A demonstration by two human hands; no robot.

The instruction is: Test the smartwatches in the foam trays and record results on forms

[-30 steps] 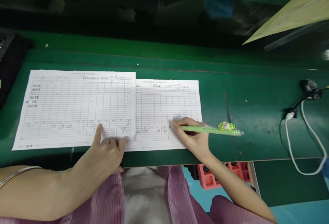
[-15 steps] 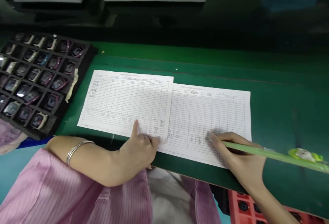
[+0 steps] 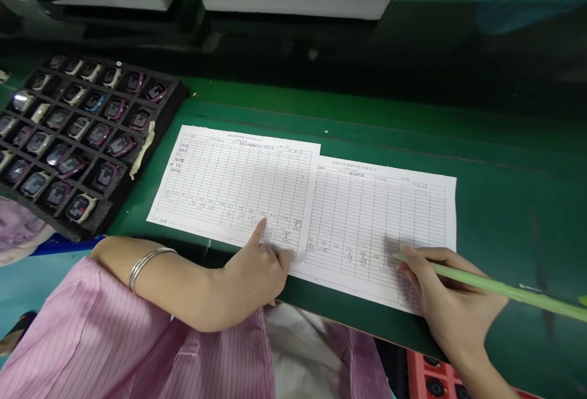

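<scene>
Two printed table sheets lie overlapping on the green work surface, the left sheet (image 3: 229, 173) over the edge of the right sheet (image 3: 367, 203). Both carry rows of handwritten figures near the bottom. My left hand (image 3: 259, 267) rests on the lower edge of the left sheet, holding nothing; its index finger is stretched out and touches a figure, the other fingers partly curled. My right hand (image 3: 452, 292) grips a light green pen (image 3: 504, 289). The pen's tip is at the right sheet, just right of the last written figure; my fingers cover part of the lower right cells.
At the left, a black foam tray (image 3: 114, 173) holds many square watches in its compartments, with a pale strip (image 3: 143, 151) on its rim. White foam trays (image 3: 298, 3) stand at the back. Below the table's front edge is a red tray (image 3: 419, 371) with round black parts.
My left index finger has slid right along the row of figures. My right hand has moved right with the pen, and another figure shows in the right sheet's row. The camera view has shifted slightly.
</scene>
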